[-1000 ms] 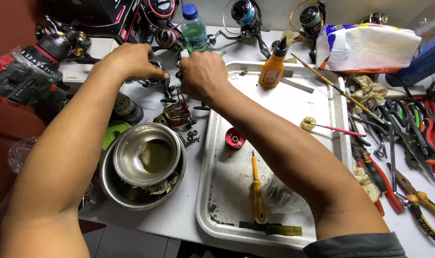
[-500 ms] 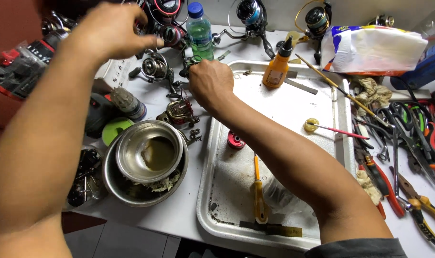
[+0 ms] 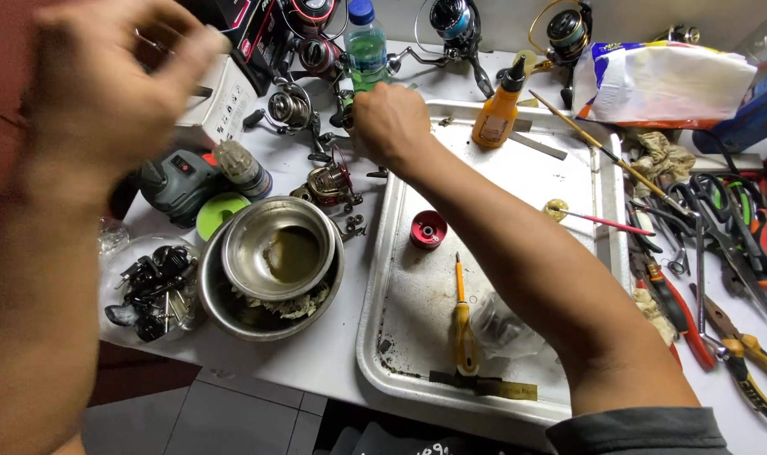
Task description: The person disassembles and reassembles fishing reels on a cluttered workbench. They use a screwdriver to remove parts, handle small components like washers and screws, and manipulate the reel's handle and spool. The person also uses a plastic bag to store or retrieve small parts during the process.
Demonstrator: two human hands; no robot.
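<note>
Behind the right hand (image 3: 389, 124), a half-hidden reel part; left hand (image 3: 105, 80) blurred

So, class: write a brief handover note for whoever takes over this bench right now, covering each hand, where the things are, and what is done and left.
Left hand: raised at upper left, blurred; grip unclear.
Right hand: curled at the tray's far left corner; what it grips is hidden.
Things: small reel lies beside the stacked steel bowls.
Done: red spool lies loose in the tray, yellow screwdriver nearer.
Left: more reels stand along the back.
</note>
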